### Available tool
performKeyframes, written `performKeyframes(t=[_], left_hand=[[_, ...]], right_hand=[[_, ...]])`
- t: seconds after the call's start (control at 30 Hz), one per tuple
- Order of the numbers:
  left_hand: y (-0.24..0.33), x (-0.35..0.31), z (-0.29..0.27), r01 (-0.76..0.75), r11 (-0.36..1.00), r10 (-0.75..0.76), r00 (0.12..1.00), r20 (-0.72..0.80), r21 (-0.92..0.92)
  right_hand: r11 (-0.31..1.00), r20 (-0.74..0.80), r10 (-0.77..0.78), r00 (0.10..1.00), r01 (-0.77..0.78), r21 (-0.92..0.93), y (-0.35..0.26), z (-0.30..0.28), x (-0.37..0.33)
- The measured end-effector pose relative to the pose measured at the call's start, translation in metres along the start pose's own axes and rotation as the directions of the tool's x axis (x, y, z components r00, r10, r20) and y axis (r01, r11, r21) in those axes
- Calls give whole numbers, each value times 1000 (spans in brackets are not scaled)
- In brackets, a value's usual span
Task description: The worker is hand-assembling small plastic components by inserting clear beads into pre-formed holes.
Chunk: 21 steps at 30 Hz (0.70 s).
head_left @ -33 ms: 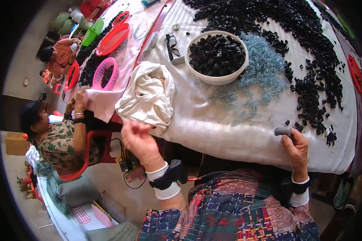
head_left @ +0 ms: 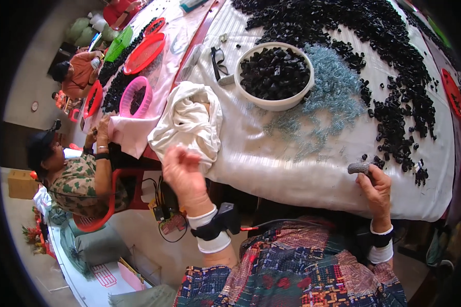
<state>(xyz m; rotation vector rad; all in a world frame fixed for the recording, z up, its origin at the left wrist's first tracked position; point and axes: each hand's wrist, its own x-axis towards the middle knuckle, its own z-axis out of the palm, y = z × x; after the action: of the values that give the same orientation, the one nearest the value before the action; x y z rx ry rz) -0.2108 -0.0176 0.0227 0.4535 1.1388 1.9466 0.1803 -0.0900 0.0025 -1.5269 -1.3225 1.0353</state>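
At the table's near right edge, my right hand (head_left: 376, 188) pinches a grey, rough-surfaced, stubby cylinder (head_left: 358, 168) between thumb and fingers. My left hand (head_left: 185, 179) is raised beside the table's left front edge, in front of a crumpled white cloth (head_left: 187, 115). Its fingers look loosely bent, but motion blurs them, and nothing can be made out in them. Farther back stands a white bowl (head_left: 308, 92) heaped with black pieces (head_left: 274, 71). A spread of small clear bluish pieces (head_left: 333, 87) lies against the bowl's right side.
Loose black pieces (head_left: 402, 102) cover the table's far and right parts. Black-framed glasses (head_left: 217, 61) lie left of the bowl. A red tray (head_left: 452, 92) sits at the right rim. To the left, a seated person (head_left: 79, 174) works at another table with a pink basket (head_left: 134, 97).
My left hand has shifted slightly to the right. My right hand keeps its hold on the grey cylinder, almost unmoved.
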Motion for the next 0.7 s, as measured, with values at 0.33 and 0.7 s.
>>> performKeyframes(t=[0.33,0.7], left_hand=[[-58,20,102,611,774,-633,754,175,167],[-63,53,125,630,643,-679,732,-55,435]], right_hand=[[991,-15,16,1000,-14,136,0,-4,-4],[989,-1,-21,1000,21,149,3,-7,0]])
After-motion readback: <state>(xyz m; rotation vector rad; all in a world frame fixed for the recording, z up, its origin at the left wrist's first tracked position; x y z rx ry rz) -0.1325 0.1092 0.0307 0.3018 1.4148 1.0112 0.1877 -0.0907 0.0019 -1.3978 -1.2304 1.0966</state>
